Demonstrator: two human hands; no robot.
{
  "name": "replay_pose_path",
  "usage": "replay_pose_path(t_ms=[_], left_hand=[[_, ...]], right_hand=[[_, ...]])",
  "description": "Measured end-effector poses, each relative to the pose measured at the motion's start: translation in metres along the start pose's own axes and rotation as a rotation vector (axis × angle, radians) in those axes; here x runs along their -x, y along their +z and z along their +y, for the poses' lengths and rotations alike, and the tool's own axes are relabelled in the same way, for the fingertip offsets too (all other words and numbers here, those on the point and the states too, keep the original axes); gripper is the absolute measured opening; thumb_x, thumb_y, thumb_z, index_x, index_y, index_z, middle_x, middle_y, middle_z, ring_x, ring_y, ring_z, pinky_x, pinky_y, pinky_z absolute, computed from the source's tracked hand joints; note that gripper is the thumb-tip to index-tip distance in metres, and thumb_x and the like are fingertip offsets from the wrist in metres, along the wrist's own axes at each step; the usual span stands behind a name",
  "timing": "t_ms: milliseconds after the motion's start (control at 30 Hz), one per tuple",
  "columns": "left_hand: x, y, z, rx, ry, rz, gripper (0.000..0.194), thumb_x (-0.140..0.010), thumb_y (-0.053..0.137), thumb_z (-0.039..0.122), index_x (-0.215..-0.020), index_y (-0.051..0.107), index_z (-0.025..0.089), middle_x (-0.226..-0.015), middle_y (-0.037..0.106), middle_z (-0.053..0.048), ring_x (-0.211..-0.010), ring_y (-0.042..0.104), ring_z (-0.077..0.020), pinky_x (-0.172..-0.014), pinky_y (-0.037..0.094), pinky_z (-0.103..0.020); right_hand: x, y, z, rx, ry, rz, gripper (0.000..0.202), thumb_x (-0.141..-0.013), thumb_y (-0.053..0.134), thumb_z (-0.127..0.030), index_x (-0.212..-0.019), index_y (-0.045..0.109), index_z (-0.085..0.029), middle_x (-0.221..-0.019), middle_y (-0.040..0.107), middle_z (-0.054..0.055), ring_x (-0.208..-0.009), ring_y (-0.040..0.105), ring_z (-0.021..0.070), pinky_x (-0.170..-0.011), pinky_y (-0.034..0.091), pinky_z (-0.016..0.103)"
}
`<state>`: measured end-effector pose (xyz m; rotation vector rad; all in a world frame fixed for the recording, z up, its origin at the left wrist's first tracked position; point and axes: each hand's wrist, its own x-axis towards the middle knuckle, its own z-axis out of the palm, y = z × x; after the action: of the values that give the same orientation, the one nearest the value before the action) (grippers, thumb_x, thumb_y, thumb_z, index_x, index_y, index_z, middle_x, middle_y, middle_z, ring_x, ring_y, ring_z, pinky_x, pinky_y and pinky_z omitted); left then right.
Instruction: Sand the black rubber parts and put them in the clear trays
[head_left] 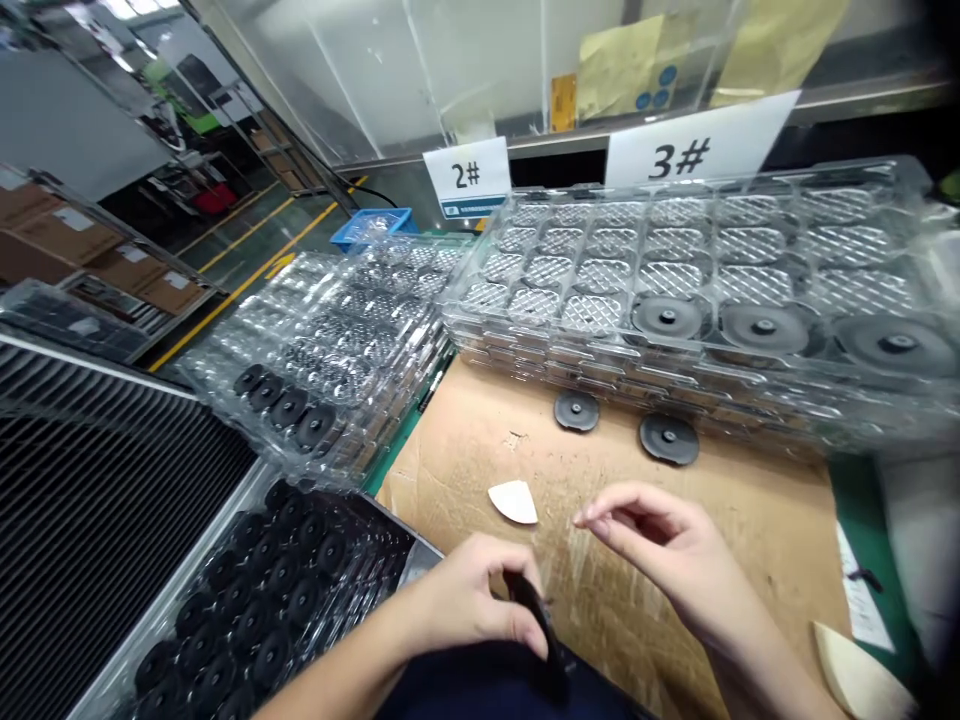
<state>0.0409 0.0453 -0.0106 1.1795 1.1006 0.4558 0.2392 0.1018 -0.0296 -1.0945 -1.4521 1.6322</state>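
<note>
My left hand (487,595) grips a black round disc part (536,620), held on edge between thumb and fingers above the near edge of the cardboard sheet (450,430). To its right, my right hand (660,540) is closed in a pinch, thumb against fingertips; whatever may be in it is too small to make out. A white wedge-shaped piece (515,502) lies on the cardboard between and beyond the hands. Farther back lie two dark grey discs, a smaller-looking disc (577,411) and a nearer disc (669,440), each with a central knob.
Stacked clear trays (592,345) marked 3# stand behind the cardboard, a few discs in the front row. Another clear tray stack (330,340) is at left. Below it, a tray (262,600) holds many black discs. A pale curved piece (862,675) lies at lower right.
</note>
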Motion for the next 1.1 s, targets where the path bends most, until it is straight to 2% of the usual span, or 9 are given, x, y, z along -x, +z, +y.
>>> replay_pose_path(t_ms=[100,200,333,433,567,667,867,1000,1100], left_hand=[[0.011,-0.012,-0.007,-0.015,-0.084,0.096,0.037,-0.055,0.075,0.044,-0.051,0.055,0.013,-0.047,0.045,0.006,-0.047,0.04,-0.0072,-0.045,0.031,-0.019],[0.03,-0.041,-0.004,-0.068,-0.076,0.279,0.035,-0.067,0.066,0.046,-0.06,0.062,0.011,-0.053,0.053,0.003,-0.053,0.047,-0.01,-0.052,0.038,-0.021],[0.061,-0.099,0.012,-0.184,-0.003,0.617,0.036,-0.08,0.051,0.045,-0.078,0.066,0.013,-0.073,0.065,-0.003,-0.071,0.058,-0.0157,-0.071,0.045,-0.029],[0.075,-0.149,0.023,-0.29,0.032,0.852,0.041,-0.084,0.044,0.047,-0.098,0.062,0.013,-0.09,0.067,-0.008,-0.078,0.062,-0.0182,-0.074,0.049,-0.036],[0.075,-0.206,0.028,-0.548,0.01,1.105,0.033,-0.084,0.05,0.041,-0.099,0.059,0.013,-0.103,0.062,-0.006,-0.096,0.058,-0.0219,-0.085,0.045,-0.044],[0.064,-0.23,0.024,-0.737,-0.039,1.193,0.026,-0.083,0.053,0.033,-0.1,0.059,0.015,-0.11,0.059,-0.007,-0.102,0.055,-0.0226,-0.088,0.044,-0.046],[0.048,-0.233,0.006,-0.989,-0.027,1.191,0.026,-0.084,0.052,0.03,-0.104,0.057,0.016,-0.113,0.057,-0.008,-0.103,0.055,-0.0222,-0.088,0.044,-0.047],[0.049,-0.211,0.007,-1.124,0.074,1.252,0.035,-0.082,0.054,0.029,-0.115,0.052,0.016,-0.134,0.043,-0.011,-0.126,0.034,-0.0301,-0.1,0.028,-0.057],[0.044,-0.18,0.012,-1.156,0.189,1.251,0.04,-0.084,0.05,0.028,-0.123,0.047,0.018,-0.142,0.032,-0.013,-0.135,0.017,-0.0309,-0.106,0.018,-0.056]], right_hand=[[-0.025,0.004,0.028,0.304,-0.019,-0.017,0.023,-0.08,0.053,-0.037,-0.086,0.064,-0.018,-0.071,0.067,0.004,-0.065,0.063,0.0188,-0.056,0.049,0.028],[-0.044,0.013,0.059,0.379,-0.076,0.028,0.027,-0.082,0.046,-0.037,-0.089,0.064,-0.018,-0.08,0.068,0.007,-0.071,0.063,0.0216,-0.064,0.049,0.034],[-0.048,0.017,0.087,0.443,-0.176,0.04,0.026,-0.083,0.045,-0.037,-0.089,0.064,-0.021,-0.096,0.066,0.006,-0.091,0.061,0.0241,-0.082,0.046,0.039],[-0.047,0.014,0.095,0.477,-0.223,-0.006,0.024,-0.084,0.045,-0.036,-0.088,0.065,-0.024,-0.092,0.067,0.004,-0.087,0.062,0.0226,-0.079,0.048,0.038],[-0.048,0.011,0.099,0.519,-0.274,-0.038,0.023,-0.085,0.044,-0.034,-0.089,0.065,-0.025,-0.091,0.068,0.003,-0.086,0.063,0.0222,-0.077,0.05,0.038],[-0.05,0.011,0.101,0.541,-0.31,-0.046,0.024,-0.086,0.042,-0.033,-0.089,0.064,-0.024,-0.092,0.068,0.003,-0.087,0.063,0.0224,-0.078,0.05,0.038],[-0.051,0.011,0.104,0.564,-0.358,-0.06,0.025,-0.086,0.042,-0.032,-0.088,0.065,-0.024,-0.091,0.069,0.004,-0.086,0.064,0.022,-0.076,0.052,0.037],[-0.051,0.012,0.104,0.559,-0.36,-0.06,0.024,-0.086,0.042,-0.03,-0.089,0.064,-0.023,-0.091,0.068,0.004,-0.086,0.064,0.0223,-0.076,0.051,0.037],[-0.051,0.016,0.102,0.549,-0.348,-0.045,0.023,-0.087,0.042,-0.027,-0.088,0.064,-0.023,-0.091,0.068,0.005,-0.087,0.063,0.0234,-0.076,0.05,0.039]])
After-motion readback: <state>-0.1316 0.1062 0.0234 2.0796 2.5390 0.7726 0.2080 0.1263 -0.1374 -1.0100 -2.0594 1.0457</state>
